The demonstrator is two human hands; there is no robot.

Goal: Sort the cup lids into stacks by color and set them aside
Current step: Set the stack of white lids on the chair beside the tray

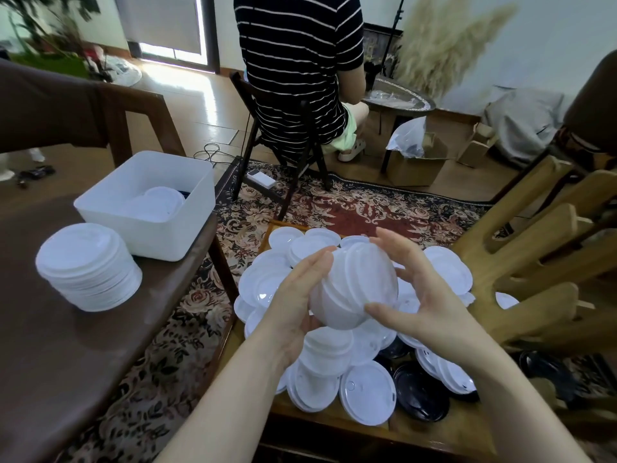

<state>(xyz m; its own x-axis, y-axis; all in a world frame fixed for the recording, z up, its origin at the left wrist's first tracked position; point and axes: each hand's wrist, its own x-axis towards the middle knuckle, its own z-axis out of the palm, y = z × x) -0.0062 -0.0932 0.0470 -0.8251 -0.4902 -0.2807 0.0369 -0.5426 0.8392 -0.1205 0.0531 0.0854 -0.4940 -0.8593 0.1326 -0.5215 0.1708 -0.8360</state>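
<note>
Both hands hold a small stack of white lids (354,285) on edge above the pile. My left hand (297,295) cups its left side and my right hand (417,289) curls round its right side. Below them a wooden tray (267,235) is heaped with loose white lids (367,396), with a few black lids (420,396) showing at the lower right. A tall stack of white lids (88,265) stands on the brown table (50,362) at the left.
A white bin (150,205) with lids inside sits at the table's far edge. A person in a striped shirt sits on a dark chair (283,145) ahead. A wooden rack (541,255) rises at the right. Patterned carpet (350,208) and cardboard boxes (417,165) lie beyond.
</note>
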